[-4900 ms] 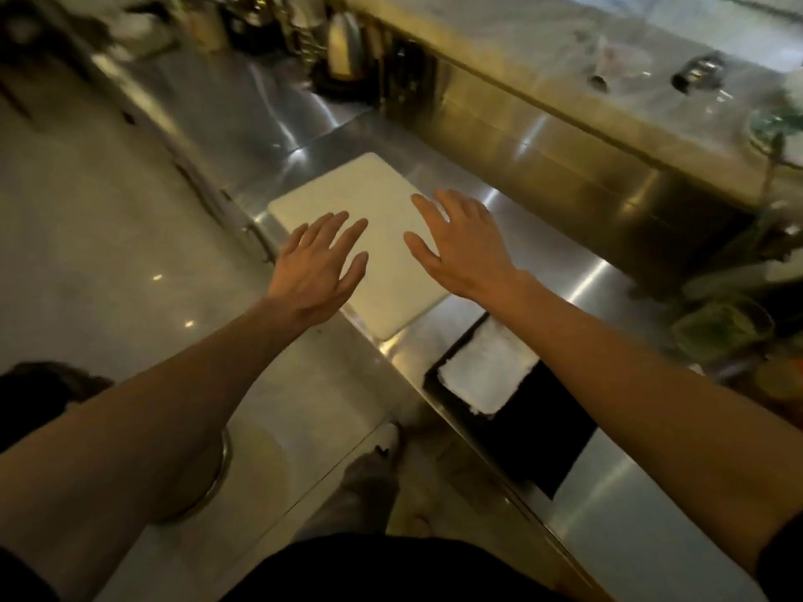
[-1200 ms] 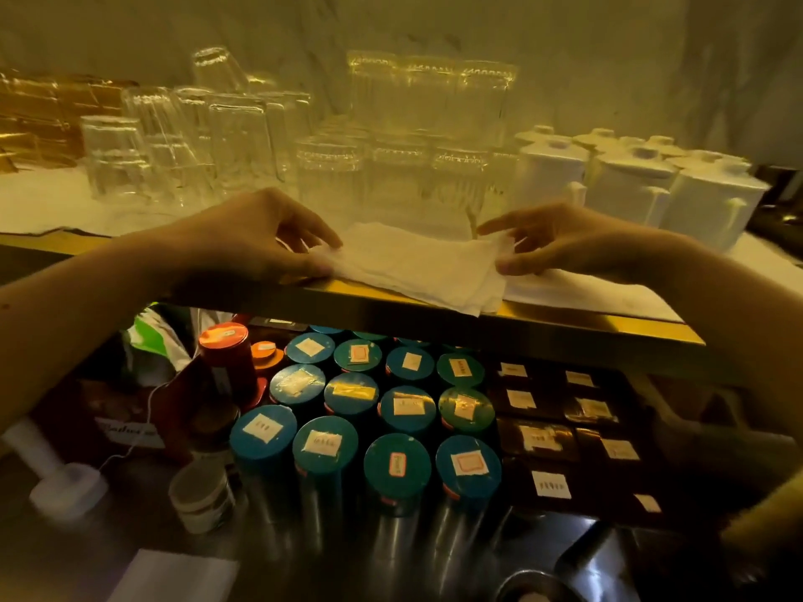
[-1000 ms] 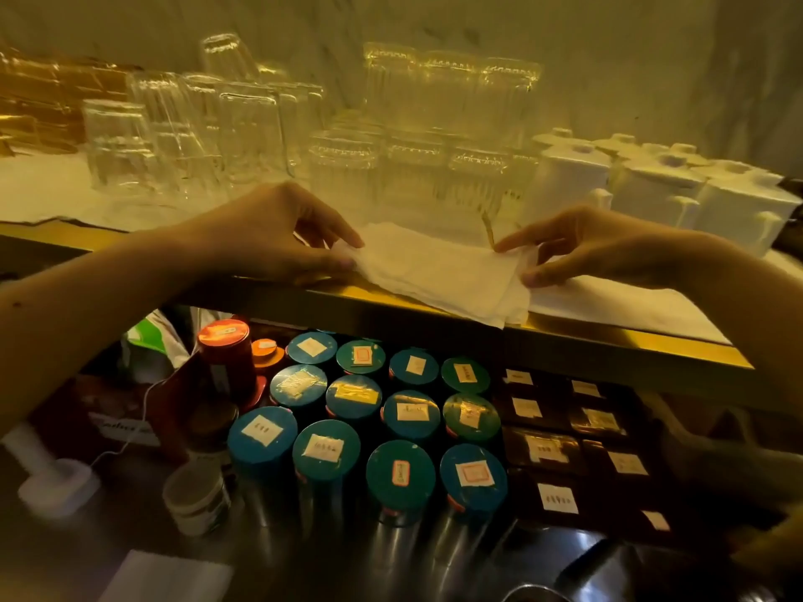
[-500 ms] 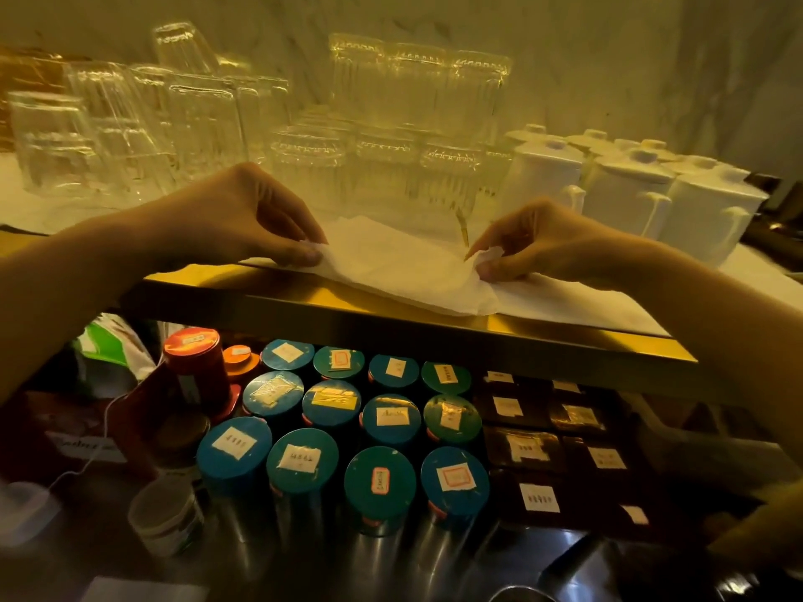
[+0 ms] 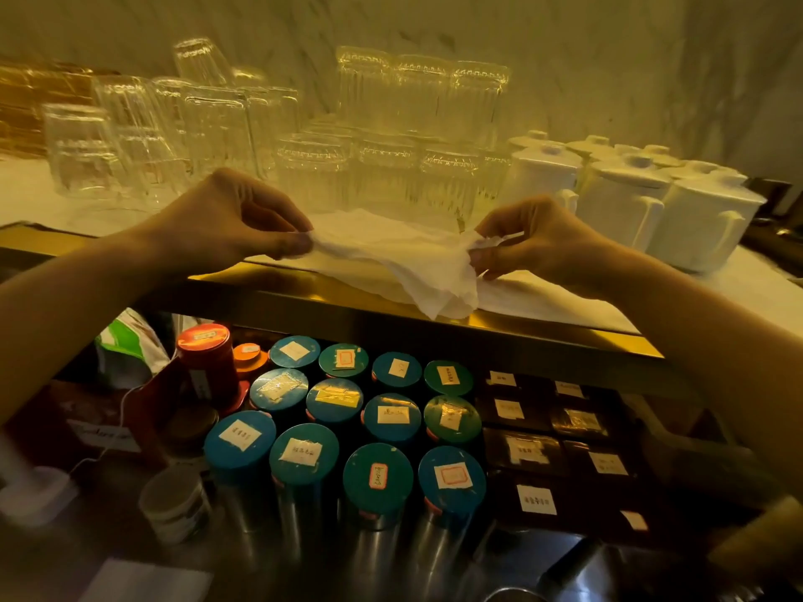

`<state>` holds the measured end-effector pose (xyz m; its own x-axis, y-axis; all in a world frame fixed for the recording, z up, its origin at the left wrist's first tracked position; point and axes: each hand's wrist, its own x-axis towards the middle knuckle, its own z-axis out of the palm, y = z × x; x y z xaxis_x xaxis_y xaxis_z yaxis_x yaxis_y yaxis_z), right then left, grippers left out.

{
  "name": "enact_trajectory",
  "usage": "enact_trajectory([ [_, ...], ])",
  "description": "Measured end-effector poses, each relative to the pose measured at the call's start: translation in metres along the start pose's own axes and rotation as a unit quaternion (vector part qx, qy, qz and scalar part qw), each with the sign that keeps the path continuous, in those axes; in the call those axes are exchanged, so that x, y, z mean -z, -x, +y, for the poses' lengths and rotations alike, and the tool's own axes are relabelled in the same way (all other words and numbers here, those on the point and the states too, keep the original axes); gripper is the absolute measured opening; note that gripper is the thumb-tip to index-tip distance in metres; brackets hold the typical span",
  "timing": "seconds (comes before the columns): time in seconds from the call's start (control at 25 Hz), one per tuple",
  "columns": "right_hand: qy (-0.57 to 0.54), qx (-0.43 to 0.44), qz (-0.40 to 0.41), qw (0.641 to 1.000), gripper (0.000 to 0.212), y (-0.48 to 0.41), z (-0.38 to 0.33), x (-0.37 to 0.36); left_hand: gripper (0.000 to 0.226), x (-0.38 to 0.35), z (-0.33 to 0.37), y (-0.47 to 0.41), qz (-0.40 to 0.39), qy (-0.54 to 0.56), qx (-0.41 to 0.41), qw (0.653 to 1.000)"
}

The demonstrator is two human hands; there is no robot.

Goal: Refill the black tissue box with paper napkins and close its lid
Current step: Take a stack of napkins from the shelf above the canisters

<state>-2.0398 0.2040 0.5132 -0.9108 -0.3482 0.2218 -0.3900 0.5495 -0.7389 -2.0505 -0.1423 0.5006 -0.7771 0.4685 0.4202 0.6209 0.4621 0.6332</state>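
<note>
Canisters (image 5: 377,475) with round teal and green lids stand in rows under the shelf, each lid carrying a small paper label; their contents are hidden, as are those of the dark labelled boxes (image 5: 528,454) beside them and the red tin (image 5: 204,358) at the left. On the gold-edged shelf (image 5: 543,328) above, upturned ribbed clear glasses (image 5: 417,123) stand stacked and empty, next to white lidded ceramic mugs (image 5: 621,202). The paper napkins (image 5: 404,258), thin, white and crumpled, are stretched between the two hands just above the shelf's front edge, the long axis running left to right, with one loose corner drooping over the edge. The left hand (image 5: 226,223) pinches the left end between thumb and fingertips, the other fingers curled; the right hand (image 5: 539,241) pinches the bunched right end likewise. A flat white cloth lies on the shelf beneath.
</note>
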Motion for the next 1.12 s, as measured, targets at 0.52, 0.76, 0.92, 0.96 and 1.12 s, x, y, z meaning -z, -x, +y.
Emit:
enact_trajectory([
  [0.52, -0.135, -0.069, 0.038, 0.988, 0.022, 0.000, -0.005, 0.001, 0.013, -0.020, 0.014, -0.009, -0.001, -0.165, 0.090, 0.982],
  [0.76, -0.158, -0.126, 0.054, 0.978, 0.020, 0.002, -0.002, 0.002, 0.029, -0.014, 0.015, -0.011, -0.049, -0.143, 0.094, 0.984],
  [0.92, -0.146, -0.142, 0.049, 0.978, 0.022, 0.001, -0.002, 0.004, 0.038, -0.012, 0.017, -0.012, -0.081, -0.110, 0.069, 0.988],
  [0.96, -0.147, -0.143, 0.047, 0.978, 0.020, 0.001, -0.003, 0.004, 0.041, -0.012, 0.016, -0.013, -0.087, -0.110, 0.065, 0.988],
  [1.12, -0.146, -0.136, 0.039, 0.979, 0.018, 0.000, -0.005, 0.006, 0.027, -0.015, 0.010, -0.017, -0.070, -0.132, 0.034, 0.988],
])
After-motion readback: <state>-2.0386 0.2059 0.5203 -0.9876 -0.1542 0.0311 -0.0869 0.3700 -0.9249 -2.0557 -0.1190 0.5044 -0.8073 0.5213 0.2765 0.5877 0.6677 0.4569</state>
